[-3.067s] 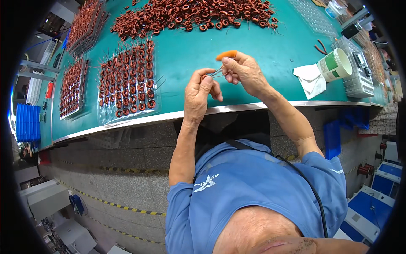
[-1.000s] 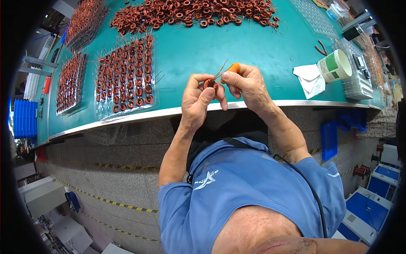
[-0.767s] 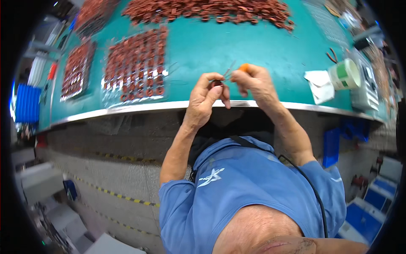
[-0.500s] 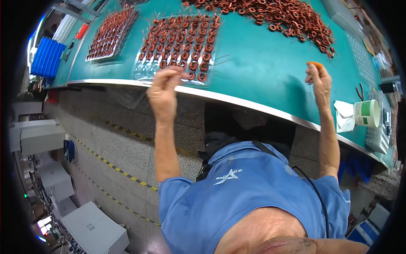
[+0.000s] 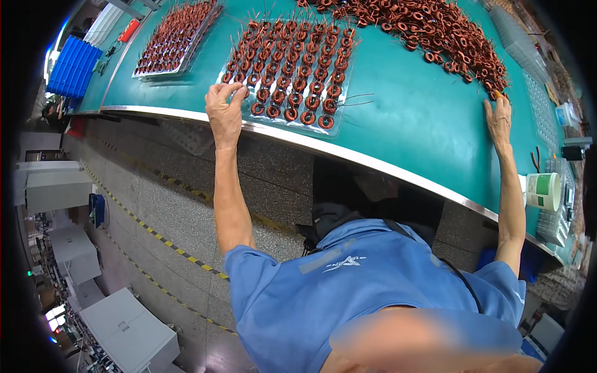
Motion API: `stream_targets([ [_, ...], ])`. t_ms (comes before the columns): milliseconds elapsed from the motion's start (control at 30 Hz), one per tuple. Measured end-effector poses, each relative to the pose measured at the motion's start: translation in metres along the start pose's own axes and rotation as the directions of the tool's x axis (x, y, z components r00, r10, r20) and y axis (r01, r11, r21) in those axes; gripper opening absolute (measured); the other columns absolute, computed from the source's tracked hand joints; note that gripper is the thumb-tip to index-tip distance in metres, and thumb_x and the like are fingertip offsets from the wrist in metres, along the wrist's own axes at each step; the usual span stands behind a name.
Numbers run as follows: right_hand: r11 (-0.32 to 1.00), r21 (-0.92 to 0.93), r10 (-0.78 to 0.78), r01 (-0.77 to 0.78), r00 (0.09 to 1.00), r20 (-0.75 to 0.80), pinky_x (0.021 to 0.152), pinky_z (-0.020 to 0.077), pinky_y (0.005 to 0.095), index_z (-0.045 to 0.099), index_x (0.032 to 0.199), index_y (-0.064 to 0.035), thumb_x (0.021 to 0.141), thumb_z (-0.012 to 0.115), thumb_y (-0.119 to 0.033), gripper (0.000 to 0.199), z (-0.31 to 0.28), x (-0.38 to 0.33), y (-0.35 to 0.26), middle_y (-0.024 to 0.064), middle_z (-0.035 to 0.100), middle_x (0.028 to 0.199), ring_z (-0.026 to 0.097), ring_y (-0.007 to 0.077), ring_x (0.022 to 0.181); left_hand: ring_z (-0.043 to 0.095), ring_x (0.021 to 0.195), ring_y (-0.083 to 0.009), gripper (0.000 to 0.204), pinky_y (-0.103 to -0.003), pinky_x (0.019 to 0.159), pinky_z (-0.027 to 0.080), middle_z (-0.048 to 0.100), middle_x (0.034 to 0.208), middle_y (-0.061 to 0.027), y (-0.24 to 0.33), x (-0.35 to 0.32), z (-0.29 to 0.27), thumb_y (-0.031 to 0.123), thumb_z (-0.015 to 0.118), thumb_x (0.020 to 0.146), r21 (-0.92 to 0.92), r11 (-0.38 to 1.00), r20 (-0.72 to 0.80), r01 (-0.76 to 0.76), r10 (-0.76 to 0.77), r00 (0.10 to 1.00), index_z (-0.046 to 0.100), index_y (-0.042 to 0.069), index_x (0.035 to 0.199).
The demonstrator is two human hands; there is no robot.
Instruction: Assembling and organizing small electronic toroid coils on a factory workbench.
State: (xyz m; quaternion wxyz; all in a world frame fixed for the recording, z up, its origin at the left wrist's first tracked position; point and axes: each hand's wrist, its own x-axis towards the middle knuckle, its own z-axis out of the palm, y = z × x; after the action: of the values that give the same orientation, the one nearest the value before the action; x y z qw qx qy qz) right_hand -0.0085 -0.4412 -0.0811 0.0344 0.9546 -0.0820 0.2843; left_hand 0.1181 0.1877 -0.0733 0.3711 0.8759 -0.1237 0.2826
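Observation:
My left hand (image 5: 225, 113) is at the left near side of a clear plastic tray (image 5: 341, 119), fingers curled and thumb and forefinger pinched by the tray's coils. What lies between those fingertips is hidden. Rows of copper-wound ring coils (image 5: 291, 114) fill the tray, their wire ends sticking up. Over on the right, my right hand (image 5: 499, 122) reaches to the near end of a large heap of loose copper coils (image 5: 429, 37). Its thumb and fingers are stretched and slightly apart, and an orange cover sits on one fingertip. No coil shows plainly in it.
A second filled coil tray (image 5: 177, 43) stands at the far left, near a blue bin (image 5: 71, 67). On the right are a white-green tub (image 5: 543, 191), pliers (image 5: 536, 159) and clear empty trays (image 5: 540, 112). The table's pale edge (image 5: 373, 160) runs before me.
My right hand has moved away from me and right, to the heap. My left hand has shifted left, off the tray's front row, which now shows. The whole view has shifted slightly.

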Motion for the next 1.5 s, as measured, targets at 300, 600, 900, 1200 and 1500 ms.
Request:
stream_targets([
  [300, 0.989, 0.012, -0.149, 0.149, 0.989, 0.025, 0.082, 0.0459, 0.0409, 0.060, 0.102, -0.0024, 0.088, 0.059, -0.009, 0.015, 0.005, 0.013, 0.010, 0.0138, 0.060, 0.095, 0.056, 0.0324, 0.092, 0.059, 0.080, -0.0258, 0.010, -0.036, 0.074, 0.046, 0.065, 0.081, -0.0092, 0.003, 0.008, 0.002, 0.011, 0.069, 0.081, -0.033, 0.998, 0.099, -0.051, 0.054, 0.994, 0.069, 0.003, 0.088],
  [600, 0.933, 0.329, 0.173, -0.145, 0.983, -0.058, 0.083, 0.0507, 0.0375, 0.066, 0.100, -0.0019, 0.082, 0.052, 0.000, 0.024, 0.010, 0.008, 0.040, 0.0157, 0.068, 0.096, 0.065, 0.0275, 0.090, 0.061, 0.096, -0.0181, 0.027, -0.030, 0.087, 0.048, 0.065, 0.107, -0.0113, 0.042, -0.016, -0.023, 0.012, 0.054, 0.096, -0.053, 0.977, -0.003, 0.208, -0.209, 0.978, 0.059, -0.004, 0.117],
  [900, 0.607, 0.708, 0.235, -0.361, 0.933, 0.274, 0.071, 0.0524, 0.0246, 0.065, 0.110, -0.0006, 0.084, 0.057, -0.004, 0.027, -0.085, 0.009, -0.021, 0.0053, 0.066, 0.086, 0.063, 0.0112, 0.075, 0.061, 0.084, -0.0144, 0.022, -0.026, 0.074, 0.051, 0.060, 0.100, -0.0086, 0.194, -0.069, 0.059, 0.009, 0.056, 0.094, -0.672, 0.639, 0.400, 0.374, -0.112, 0.910, 0.059, -0.002, 0.112],
  [1200, 0.518, 0.789, -0.027, -0.329, 0.916, 0.400, 0.071, 0.0517, 0.0235, 0.063, 0.110, 0.0008, 0.085, 0.058, -0.002, 0.026, -0.093, 0.005, -0.102, 0.0009, 0.061, 0.085, 0.059, 0.0076, 0.079, 0.065, 0.083, -0.0205, 0.049, -0.030, 0.070, 0.054, 0.059, 0.105, -0.0174, 0.304, -0.101, 0.200, 0.010, 0.061, 0.091, -0.677, 0.427, 0.713, 0.599, 0.179, 0.678, 0.035, -0.007, 0.128],
  [1500, 0.398, 0.850, 0.108, -0.345, 0.938, 0.330, 0.075, 0.0518, 0.0243, 0.062, 0.113, 0.0003, 0.087, 0.063, -0.008, 0.027, -0.084, 0.005, -0.079, 0.0043, 0.064, 0.090, 0.060, 0.0087, 0.080, 0.063, 0.065, -0.0167, 0.021, -0.026, 0.057, 0.053, 0.062, 0.085, -0.0131, 0.298, -0.085, 0.199, 0.015, 0.047, 0.099, -0.709, 0.184, 0.704, 0.681, 0.136, 0.697, 0.049, -0.005, 0.106],
])
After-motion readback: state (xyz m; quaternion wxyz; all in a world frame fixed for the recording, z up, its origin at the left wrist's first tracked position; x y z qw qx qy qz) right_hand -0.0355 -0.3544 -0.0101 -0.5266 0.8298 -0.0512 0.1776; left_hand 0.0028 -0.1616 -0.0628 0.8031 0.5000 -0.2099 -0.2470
